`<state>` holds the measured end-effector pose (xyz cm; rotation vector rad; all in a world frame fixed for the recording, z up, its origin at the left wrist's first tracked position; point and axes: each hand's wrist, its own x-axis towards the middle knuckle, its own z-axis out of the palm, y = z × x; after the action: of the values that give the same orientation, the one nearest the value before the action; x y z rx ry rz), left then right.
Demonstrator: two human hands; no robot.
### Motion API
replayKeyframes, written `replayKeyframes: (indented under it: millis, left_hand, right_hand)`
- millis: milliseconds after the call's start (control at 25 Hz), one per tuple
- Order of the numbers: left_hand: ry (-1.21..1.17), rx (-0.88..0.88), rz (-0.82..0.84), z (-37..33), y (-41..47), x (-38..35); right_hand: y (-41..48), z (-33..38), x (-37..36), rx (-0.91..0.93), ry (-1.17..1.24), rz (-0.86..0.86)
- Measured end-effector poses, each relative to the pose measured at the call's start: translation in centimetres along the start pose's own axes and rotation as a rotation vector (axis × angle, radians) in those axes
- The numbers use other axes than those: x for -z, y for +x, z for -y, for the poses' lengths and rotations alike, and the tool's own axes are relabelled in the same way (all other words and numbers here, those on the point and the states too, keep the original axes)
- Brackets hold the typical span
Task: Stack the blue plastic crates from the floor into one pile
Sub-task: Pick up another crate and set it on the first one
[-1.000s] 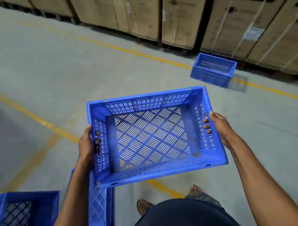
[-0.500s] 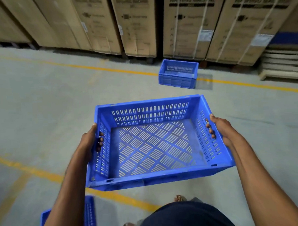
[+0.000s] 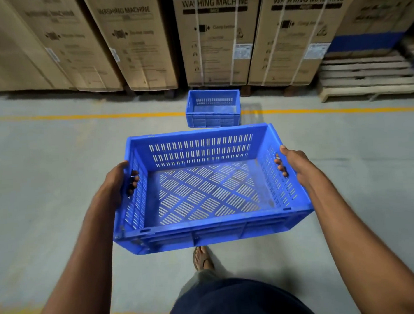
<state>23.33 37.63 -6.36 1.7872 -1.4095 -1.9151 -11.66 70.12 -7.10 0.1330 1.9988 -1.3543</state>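
Single head view: wide-angle, facing forward-down; held crate (image 3: 204, 232) close below, cartons (image 3: 216, 39) well ahead.

cardboard washing-machine boxes (image 3: 216, 39) stand beside stacked wooden pallets (image 3: 367, 76), behind a yellow floor line (image 3: 82, 116).

A warehouse is shown; tall strapped cardboard cartons (image 3: 216, 39) printed "WASHING MACHINE" are lined up along the back; wooden pallets (image 3: 367, 76) are stacked at the right; the grey concrete floor (image 3: 49, 174) is marked with yellow lines (image 3: 82, 116).
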Motion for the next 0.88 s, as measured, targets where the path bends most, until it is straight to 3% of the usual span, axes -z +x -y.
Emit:
replayKeyframes:
  millis: [480, 880]
  left_hand:
    - [-0.112, -0.311, -0.062, -13.7, 15.4, -5.4]
    - [-0.107, -0.293, -0.045, -26.8, 31.0, -14.4]
  right_hand:
    - [11.7, 9.4, -6.3, 0.197, 0.095, -0.166]
    - [30.4, 20.5, -9.3, 0.157, 0.057, -0.167]
